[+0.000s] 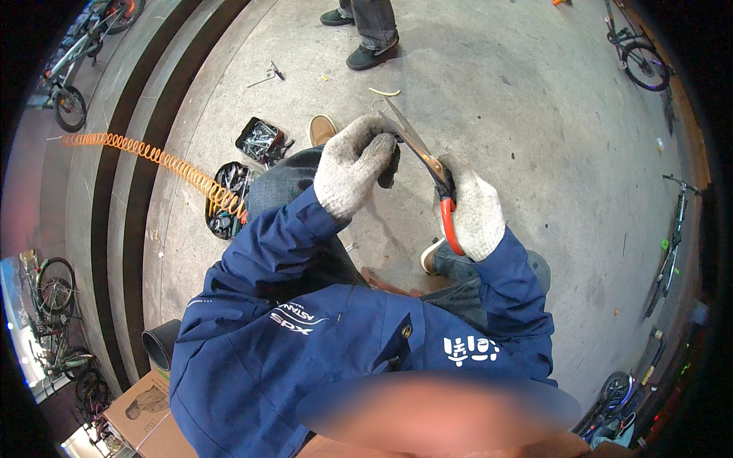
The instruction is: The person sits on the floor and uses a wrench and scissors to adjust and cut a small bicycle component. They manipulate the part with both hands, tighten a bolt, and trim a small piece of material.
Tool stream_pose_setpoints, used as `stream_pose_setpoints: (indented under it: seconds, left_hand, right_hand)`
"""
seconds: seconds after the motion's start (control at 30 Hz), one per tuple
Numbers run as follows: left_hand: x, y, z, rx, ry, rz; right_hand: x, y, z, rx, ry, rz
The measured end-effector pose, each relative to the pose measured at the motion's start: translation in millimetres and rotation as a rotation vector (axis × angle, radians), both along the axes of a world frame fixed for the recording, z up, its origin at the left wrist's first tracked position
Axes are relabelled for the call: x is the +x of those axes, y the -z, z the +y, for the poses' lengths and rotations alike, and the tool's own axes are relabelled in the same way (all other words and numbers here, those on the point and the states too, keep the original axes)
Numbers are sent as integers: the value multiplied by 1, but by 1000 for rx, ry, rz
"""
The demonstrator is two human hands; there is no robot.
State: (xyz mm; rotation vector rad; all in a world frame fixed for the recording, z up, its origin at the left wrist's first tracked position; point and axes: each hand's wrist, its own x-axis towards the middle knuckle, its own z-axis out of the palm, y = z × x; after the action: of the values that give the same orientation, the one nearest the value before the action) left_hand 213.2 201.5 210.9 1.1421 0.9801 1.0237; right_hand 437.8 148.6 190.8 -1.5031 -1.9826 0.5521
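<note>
Both hands wear off-white knit gloves with dirty grey fingers. My right hand (473, 210) is closed around red-handled scissors (438, 171), whose blades point up and left, slightly parted. Beside the blades, my left hand (350, 166) is closed, thumb against fingers, on a small dark piece (389, 166) that shows below the fingertips; its kind is unclear. A thin pale strand (374, 104) curves near the left fingertips and blade tips; whether it is held I cannot tell.
Left of my knee stand two dark bins of tools, the upper bin (261, 140) and the lower bin (221, 217). An orange coiled hose (164, 159) stretches over the steps. A person's shoes (372, 55) are ahead. A yellowish strip (384, 92) lies on the concrete. Bicycles (645, 65) line both sides.
</note>
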Motion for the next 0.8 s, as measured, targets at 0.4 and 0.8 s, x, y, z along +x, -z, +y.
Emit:
stream_pose_setpoints:
  seconds: [0.4,0.8]
  left_hand:
    - [-4,3,1,-1,18,-43]
    - [-2,-3,-4,-52,-12,-105]
  right_hand:
    - [-1,1,1,-52,25,-6]
    - [-3,4,1,80,35,-13]
